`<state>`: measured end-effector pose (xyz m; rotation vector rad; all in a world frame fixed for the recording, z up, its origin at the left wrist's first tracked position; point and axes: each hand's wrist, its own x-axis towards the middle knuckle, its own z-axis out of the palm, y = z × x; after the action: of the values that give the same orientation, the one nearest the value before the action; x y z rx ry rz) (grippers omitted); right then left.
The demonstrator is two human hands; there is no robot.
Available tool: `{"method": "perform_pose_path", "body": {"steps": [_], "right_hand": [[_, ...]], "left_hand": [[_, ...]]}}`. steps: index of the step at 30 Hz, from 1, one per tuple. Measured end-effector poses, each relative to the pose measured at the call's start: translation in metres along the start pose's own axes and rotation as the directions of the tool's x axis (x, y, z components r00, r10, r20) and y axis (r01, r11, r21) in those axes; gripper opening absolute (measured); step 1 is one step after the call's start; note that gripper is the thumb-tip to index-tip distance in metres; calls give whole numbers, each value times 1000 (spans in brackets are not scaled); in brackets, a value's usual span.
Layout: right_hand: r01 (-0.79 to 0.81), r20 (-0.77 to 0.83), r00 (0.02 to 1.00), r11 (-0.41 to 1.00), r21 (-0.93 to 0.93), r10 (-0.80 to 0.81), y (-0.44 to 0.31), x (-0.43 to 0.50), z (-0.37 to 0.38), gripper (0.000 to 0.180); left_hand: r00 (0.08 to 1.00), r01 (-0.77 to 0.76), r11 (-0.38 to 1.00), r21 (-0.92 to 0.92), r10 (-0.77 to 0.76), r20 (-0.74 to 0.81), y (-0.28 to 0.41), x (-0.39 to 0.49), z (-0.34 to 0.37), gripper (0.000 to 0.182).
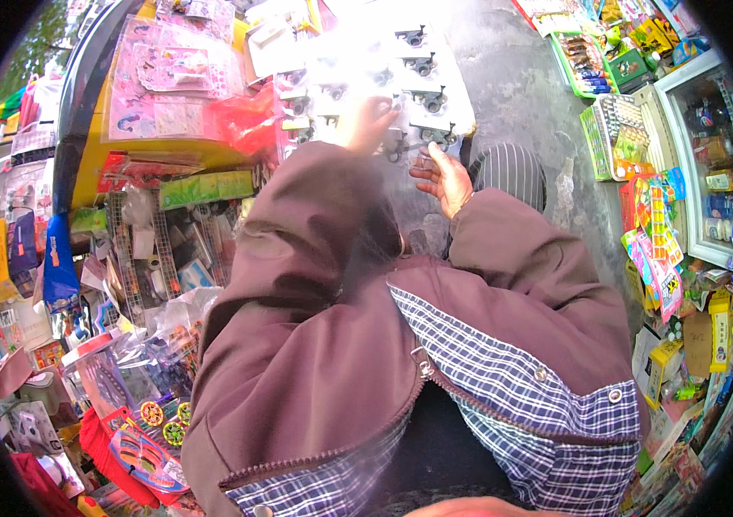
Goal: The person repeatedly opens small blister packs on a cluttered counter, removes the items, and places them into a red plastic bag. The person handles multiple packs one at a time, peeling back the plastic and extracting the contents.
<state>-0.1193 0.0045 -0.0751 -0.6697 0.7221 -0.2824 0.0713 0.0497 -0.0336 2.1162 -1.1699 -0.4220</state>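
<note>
A white card or sheet (455, 64) carries rows of small black toy pistols, one of them (437, 134) beside my right hand. My left hand (369, 123) lies over the sheet's middle, washed out by glare; whether its fingers hold anything is unclear. At the sheet's near right edge, my right hand (442, 179) is turned with its palm partly up and fingers curled, thumb close to the edge. Its grip on the sheet cannot be made out. Red plastic film (247, 119) lies left of the sheet.
Pink sticker packs (175, 71) cover a yellow-sided stand at the left. Below hang wire racks (140, 252) of packaged goods. At the right stand a glass-fronted drinks cooler (676, 161), a green basket of snacks (560, 55) and more packets. A striped trouser knee (510, 171) shows beside my right hand.
</note>
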Motion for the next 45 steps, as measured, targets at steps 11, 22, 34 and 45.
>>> {"method": "perform_pose_path", "body": {"steps": [11,22,34,45], "right_hand": [[48,-105,994,985,165,-31,4,18,-2,64],[-34,-74,996,990,138,45,7,31,-7,55],[299,-210,903,898,-324,-376,21,47,-50,52],[243,-69,963,948,-205,-262,9,66,-68,52]], "left_hand": [[956,-294,760,580,223,192,19,4,6,21],[914,-405,710,576,302,270,-1,21,6,15],[940,-293,913,284,329,-90,50,-45,59,20],[916,-396,840,371,333,224,55,-23,70,21]]}}
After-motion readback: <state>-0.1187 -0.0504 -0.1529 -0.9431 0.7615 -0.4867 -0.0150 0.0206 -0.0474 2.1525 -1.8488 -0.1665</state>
